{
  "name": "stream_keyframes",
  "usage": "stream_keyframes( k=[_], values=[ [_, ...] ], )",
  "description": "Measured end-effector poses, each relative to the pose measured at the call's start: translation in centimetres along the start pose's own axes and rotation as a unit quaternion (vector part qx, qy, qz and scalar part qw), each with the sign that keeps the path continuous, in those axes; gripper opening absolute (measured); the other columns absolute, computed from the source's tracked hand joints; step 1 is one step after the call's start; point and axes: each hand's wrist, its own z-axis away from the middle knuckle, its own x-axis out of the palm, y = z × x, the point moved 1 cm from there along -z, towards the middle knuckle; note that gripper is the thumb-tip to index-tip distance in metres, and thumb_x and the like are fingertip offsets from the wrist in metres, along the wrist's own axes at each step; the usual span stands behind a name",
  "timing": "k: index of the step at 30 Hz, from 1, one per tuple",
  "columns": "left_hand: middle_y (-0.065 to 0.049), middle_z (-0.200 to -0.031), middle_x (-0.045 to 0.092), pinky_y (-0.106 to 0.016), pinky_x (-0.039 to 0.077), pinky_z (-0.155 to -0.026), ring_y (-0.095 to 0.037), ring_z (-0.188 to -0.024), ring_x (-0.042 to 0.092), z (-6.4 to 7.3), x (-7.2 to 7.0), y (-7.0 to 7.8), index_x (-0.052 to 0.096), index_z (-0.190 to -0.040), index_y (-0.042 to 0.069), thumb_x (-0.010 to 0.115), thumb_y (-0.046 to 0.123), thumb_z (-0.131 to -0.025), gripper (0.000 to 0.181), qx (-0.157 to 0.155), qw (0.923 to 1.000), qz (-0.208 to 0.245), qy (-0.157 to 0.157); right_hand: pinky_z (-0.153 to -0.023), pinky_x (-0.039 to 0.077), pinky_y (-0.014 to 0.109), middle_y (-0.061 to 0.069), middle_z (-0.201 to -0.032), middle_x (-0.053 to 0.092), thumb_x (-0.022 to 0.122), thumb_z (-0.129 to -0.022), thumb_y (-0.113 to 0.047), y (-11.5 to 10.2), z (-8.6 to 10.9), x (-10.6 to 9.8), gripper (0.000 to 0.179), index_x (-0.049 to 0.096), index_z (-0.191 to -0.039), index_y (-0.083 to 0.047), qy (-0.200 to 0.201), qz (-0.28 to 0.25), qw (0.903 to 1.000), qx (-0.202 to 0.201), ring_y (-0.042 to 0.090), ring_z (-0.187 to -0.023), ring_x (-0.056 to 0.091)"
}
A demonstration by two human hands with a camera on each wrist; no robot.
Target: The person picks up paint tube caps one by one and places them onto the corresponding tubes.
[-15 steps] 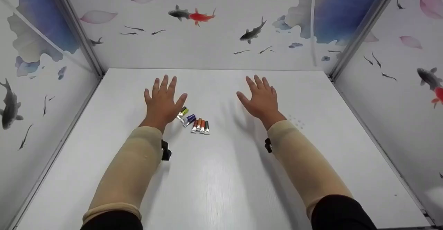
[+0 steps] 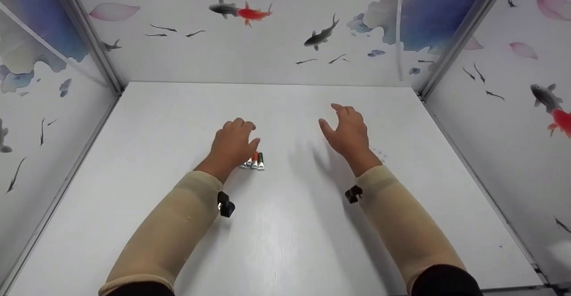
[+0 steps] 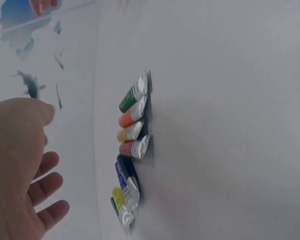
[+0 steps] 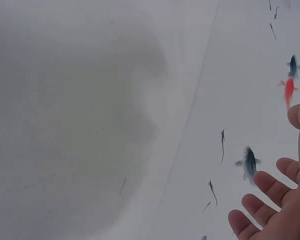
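My left hand hangs over a row of small paint tubes, its fingers loosely bent and holding nothing. It covers most of them in the head view. From the left wrist, a green tube, an orange tube, a yellow-ochre tube and a reddish-brown tube lie side by side. Beyond these are a dark blue tube, a purple tube, a yellow tube and a dark-capped tube partly hidden behind the yellow one. To the right, my right hand is raised above the table, fingers apart and slightly bent, with nothing held.
Both hands are over a white table. White panels with printed fish and petals enclose it at the back, left and right. Small pale spots mark the tabletop beside the right wrist.
My left hand has moved right and nearer to me, over the tubes, and its straight fingers have bent. The right hand has shifted slightly right, its fingers also bending a little.
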Motion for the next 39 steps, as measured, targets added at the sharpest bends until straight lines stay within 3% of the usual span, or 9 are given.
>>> stream_keyframes(
  k=[5,9,13,19,27,34,39],
  values=[
    [-0.008,-0.124,0.069,-0.048,0.058,-0.097,-0.031,-0.115,0.065,0.6,1.2,0.9,0.069,-0.131,0.013,0.069,0.037,-0.104,0.036,-0.007,0.9997,0.020,-0.011,-0.105,0.051,0.055,0.012,-0.137,0.062,0.061,-0.104,-0.055,1.3,1.2,0.0,0.063,0.054,-0.155,-0.018,0.018,-0.029,0.9994,0.006,0.034,-0.129,0.057],
    [-0.006,-0.114,0.072,-0.044,0.058,-0.092,-0.028,-0.108,0.067,1.0,2.8,1.1,0.073,-0.123,0.014,0.072,0.035,-0.101,0.030,-0.030,0.9986,0.038,-0.021,-0.100,0.052,0.052,0.012,-0.126,0.065,0.062,-0.105,-0.051,2.6,2.0,-0.5,0.058,0.059,-0.150,-0.016,0.021,-0.054,0.9980,0.025,0.032,-0.119,0.058],
    [-0.005,-0.102,0.071,-0.039,0.057,-0.082,-0.023,-0.094,0.066,1.5,4.1,1.3,0.074,-0.113,0.012,0.074,0.033,-0.099,0.025,-0.050,0.9972,0.046,-0.030,-0.094,0.052,0.049,0.012,-0.119,0.064,0.061,-0.106,-0.050,3.8,2.6,-0.7,0.056,0.062,-0.147,-0.013,0.023,-0.076,0.9959,0.045,0.030,-0.109,0.058],
    [-0.003,-0.090,0.069,-0.037,0.055,-0.074,-0.018,-0.083,0.064,1.9,5.3,1.6,0.074,-0.097,0.013,0.077,0.037,-0.098,0.025,-0.052,0.9974,0.040,-0.030,-0.088,0.049,0.045,0.013,-0.113,0.064,0.059,-0.106,-0.052,5.5,3.0,-1.2,0.054,0.064,-0.143,-0.012,0.025,-0.109,0.9909,0.076,0.029,-0.103,0.058],
    [-0.005,-0.096,0.070,-0.039,0.057,-0.076,-0.020,-0.086,0.065,1.8,5.4,2.1,0.073,-0.105,0.011,0.077,0.041,-0.098,0.031,-0.080,0.9955,0.047,-0.021,-0.088,0.046,0.042,0.011,-0.115,0.061,0.055,-0.106,-0.058,7.1,3.3,-2.2,0.060,0.062,-0.145,-0.014,0.004,-0.142,0.9776,0.156,0.029,-0.104,0.055],
    [-0.007,-0.107,0.073,-0.042,0.059,-0.081,-0.024,-0.095,0.067,1.6,5.6,2.3,0.073,-0.117,0.012,0.079,0.044,-0.095,0.040,-0.083,0.9959,0.035,0.004,-0.088,0.046,0.042,0.011,-0.114,0.061,0.055,-0.106,-0.060,7.2,3.0,-2.3,0.060,0.064,-0.142,-0.013,0.001,-0.149,0.9766,0.155,0.028,-0.103,0.055],
    [-0.006,-0.100,0.071,-0.042,0.058,-0.076,-0.025,-0.093,0.066,1.2,5.8,2.2,0.072,-0.111,0.012,0.081,0.046,-0.093,0.039,-0.072,0.9971,0.011,0.021,-0.085,0.045,0.041,0.010,-0.113,0.059,0.056,-0.105,-0.057,7.8,2.6,-2.6,0.057,0.064,-0.141,-0.014,-0.017,-0.149,0.9756,0.161,0.028,-0.100,0.054]
  ],
)
